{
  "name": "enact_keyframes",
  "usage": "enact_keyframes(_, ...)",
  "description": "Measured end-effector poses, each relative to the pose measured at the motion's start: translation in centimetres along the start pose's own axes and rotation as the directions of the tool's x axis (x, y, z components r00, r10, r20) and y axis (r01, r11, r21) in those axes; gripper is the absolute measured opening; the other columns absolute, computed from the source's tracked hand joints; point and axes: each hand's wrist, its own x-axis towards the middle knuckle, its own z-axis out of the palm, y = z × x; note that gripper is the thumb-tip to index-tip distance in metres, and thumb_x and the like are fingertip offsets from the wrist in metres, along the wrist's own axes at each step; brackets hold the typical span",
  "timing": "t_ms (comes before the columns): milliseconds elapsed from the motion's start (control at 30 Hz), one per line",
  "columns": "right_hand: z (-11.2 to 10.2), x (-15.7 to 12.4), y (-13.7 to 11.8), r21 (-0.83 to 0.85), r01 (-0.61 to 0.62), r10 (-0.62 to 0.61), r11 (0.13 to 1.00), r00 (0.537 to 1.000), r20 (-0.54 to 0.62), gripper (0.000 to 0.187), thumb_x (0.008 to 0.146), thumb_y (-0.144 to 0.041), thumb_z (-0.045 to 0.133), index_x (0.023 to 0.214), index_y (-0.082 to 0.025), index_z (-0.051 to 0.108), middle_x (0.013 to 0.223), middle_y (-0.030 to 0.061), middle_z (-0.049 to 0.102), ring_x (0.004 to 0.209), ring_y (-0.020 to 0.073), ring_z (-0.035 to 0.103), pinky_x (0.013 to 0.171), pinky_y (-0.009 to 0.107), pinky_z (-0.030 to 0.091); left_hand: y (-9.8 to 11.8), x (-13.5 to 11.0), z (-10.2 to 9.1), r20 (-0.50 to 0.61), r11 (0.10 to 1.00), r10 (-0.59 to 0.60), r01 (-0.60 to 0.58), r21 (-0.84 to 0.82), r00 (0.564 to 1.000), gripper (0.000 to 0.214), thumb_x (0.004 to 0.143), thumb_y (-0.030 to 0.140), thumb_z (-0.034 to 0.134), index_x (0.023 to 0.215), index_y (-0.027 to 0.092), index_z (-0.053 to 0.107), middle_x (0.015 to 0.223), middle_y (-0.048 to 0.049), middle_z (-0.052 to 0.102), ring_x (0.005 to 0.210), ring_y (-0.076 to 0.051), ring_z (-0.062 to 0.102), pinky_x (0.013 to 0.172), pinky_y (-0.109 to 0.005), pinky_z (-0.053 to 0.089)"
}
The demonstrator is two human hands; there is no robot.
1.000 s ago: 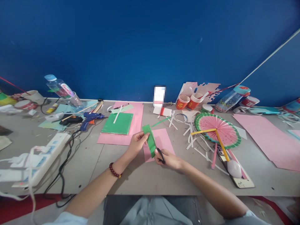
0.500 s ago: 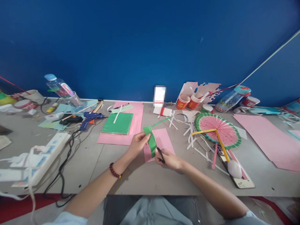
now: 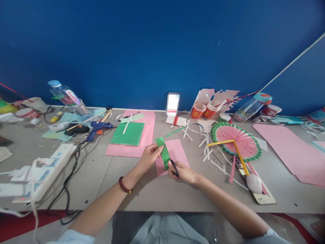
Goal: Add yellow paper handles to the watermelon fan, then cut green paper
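Note:
My left hand [image 3: 151,154] pinches a narrow piece of green paper [image 3: 164,155] near its upper end, thumb on top. My right hand [image 3: 184,173] is closed round the black handles of a pair of scissors [image 3: 174,168]. The blades are mostly hidden at the lower right edge of the green paper. Beneath the hands, a pink sheet of paper [image 3: 179,152] lies on the table. To the left, a stack of green paper [image 3: 128,134] rests on a larger pink sheet [image 3: 149,127], with a white strip across it.
A watermelon-patterned paper fan [image 3: 247,144] lies at the right, over a phone [image 3: 264,198]. White paper strips [image 3: 207,152] are scattered beside it. Red paper cups [image 3: 198,110] stand at the back. A blue glue gun [image 3: 98,130], a power strip [image 3: 54,169] and black cables occupy the left.
Both hands stay in nearly the same place. The green paper and the scissors have shifted only very slightly.

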Motion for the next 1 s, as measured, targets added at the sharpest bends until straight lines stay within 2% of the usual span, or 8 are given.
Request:
enact_keyframes(433, -0.15, 0.02, 0.32, 0.032, 0.012, -0.013, 0.999, 0.999, 0.04, 0.063, 0.086, -0.069, 0.025, 0.051, -0.018, 0.034, 0.045, -0.0068, 0.026, 0.04, 0.0058, 0.023, 0.042, 0.023, 0.017, 0.47, -0.06, 0.23, 0.014, 0.999, -0.035, 0.035, -0.007, 0.999, 0.036, 0.076, 0.045, 0.059, 0.057, 0.016, 0.049, 0.053, 0.0042, 0.043, 0.052, -0.01, 0.041, 0.053, -0.023, 0.032)
enact_keyframes(1000, -0.06, 0.22, 0.38, 0.02, 0.024, -0.025, 1.0, 0.999, 0.034, 0.064, 0.085, -0.071, 0.024, 0.05, -0.018, 0.033, 0.045, -0.0067, 0.026, 0.04, 0.0055, 0.022, 0.042, 0.023, 0.018, 0.08, -0.07, 0.2, 0.039, 1.0, -0.026, 0.027, -0.004, 0.999, 0.034, 0.077, 0.042, 0.059, 0.058, 0.015, 0.053, 0.052, 0.0034, 0.047, 0.053, -0.01, 0.044, 0.054, -0.023, 0.034)
